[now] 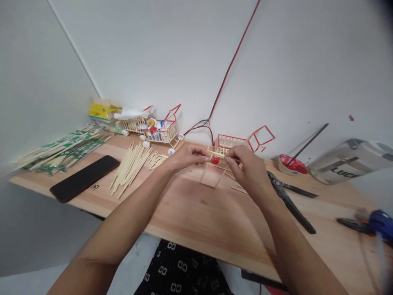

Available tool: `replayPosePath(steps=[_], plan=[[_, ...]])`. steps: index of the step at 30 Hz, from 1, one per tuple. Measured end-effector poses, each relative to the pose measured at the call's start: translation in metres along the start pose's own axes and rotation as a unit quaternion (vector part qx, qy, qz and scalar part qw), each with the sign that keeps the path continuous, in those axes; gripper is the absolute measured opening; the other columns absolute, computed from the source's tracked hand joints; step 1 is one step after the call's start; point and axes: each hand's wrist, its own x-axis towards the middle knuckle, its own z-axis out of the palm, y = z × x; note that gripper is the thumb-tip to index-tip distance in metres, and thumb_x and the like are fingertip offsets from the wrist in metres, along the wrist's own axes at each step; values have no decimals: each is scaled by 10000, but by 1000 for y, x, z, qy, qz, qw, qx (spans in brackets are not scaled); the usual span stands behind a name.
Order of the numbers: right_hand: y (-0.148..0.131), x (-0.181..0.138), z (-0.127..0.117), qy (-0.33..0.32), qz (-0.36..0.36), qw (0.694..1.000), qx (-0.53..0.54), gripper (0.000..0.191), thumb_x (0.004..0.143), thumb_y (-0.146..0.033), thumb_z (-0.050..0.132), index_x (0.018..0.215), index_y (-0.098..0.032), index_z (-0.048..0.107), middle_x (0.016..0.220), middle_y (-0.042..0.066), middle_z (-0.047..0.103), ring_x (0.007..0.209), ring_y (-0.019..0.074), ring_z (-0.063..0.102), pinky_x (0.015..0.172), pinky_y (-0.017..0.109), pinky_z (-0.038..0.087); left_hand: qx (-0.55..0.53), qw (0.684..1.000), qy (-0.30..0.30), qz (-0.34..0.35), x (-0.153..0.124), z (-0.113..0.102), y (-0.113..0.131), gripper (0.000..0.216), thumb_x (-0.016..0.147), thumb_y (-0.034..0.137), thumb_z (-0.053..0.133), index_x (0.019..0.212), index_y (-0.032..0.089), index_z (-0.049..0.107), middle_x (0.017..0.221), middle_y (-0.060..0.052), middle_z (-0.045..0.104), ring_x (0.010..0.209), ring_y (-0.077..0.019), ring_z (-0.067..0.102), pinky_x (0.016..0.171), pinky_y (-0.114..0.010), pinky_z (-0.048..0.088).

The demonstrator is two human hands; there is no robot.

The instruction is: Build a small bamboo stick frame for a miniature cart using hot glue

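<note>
My left hand [193,156] and my right hand [247,164] meet over the table, thumb and fingers pinched at either end of a short wooden stick [217,154]. Below it lies a rectangular frame of thin sticks [208,185], whose upper part is partly covered by my fingers. A red bottle cap [215,160] shows between my hands; whether it touches the stick I cannot tell. Right behind stands a small stick-built shopping cart [233,141] with a red rim and red handle.
Left lie a black phone [84,178], loose sticks [130,168] and wrapped chopsticks [70,147]. Two carts stand behind, one full of bottle caps [158,127]. Right are cutting pliers [290,200], a bowl of red paint [293,164], a clear container [346,164] and a blue tool [380,224].
</note>
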Motion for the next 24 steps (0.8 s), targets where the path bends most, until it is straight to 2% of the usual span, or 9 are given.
replayPosePath(steps=[24], plan=[[2,0,0,-2,-12,1000,-7,79,851,-195,495,775,-204,515,749,22,529,704,163,480,627,283,361,-8,1000,-10,4,0,-1,-1,248,693,333,717,814,116,702,682,-21,622,589,-81,506,561,-211,399]])
